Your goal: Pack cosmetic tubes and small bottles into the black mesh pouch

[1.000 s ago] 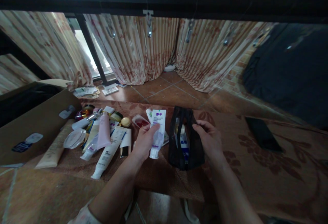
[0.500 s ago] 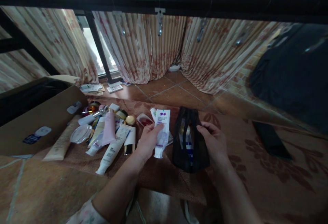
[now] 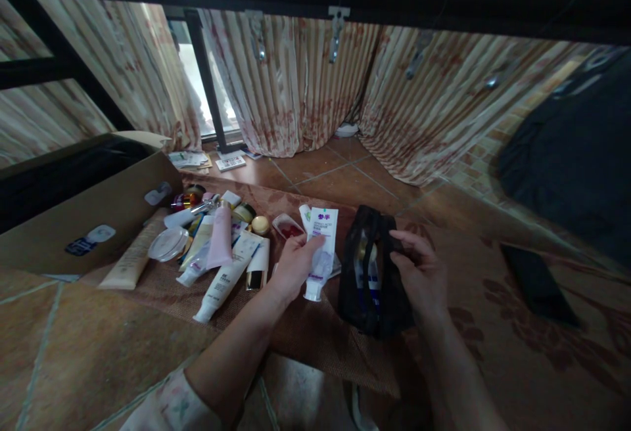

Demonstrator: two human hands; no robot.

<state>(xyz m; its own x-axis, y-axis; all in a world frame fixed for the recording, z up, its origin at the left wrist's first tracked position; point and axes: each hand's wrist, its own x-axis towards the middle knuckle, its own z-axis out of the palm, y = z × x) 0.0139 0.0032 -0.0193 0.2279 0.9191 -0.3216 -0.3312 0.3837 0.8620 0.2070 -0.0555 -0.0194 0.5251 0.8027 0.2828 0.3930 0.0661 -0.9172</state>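
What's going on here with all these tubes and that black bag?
A person sits at a patterned mat on a tiled floor. The left hand holds a white tube, cap down, beside a black mesh pouch. The right hand grips the pouch's edge, holding it open; a bottle shows inside. More tubes and jars lie to the left, next to a cardboard box. A dark flat object lies to the right.

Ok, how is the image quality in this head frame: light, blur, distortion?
Head view: daylight blows out the window behind the curtains, while the foreground stays dim; the wide lens bows the black bar overhead and stretches the edges; the left hand with its white tube and the right hand on the black mesh pouch are fairly sharp, small print unreadable.
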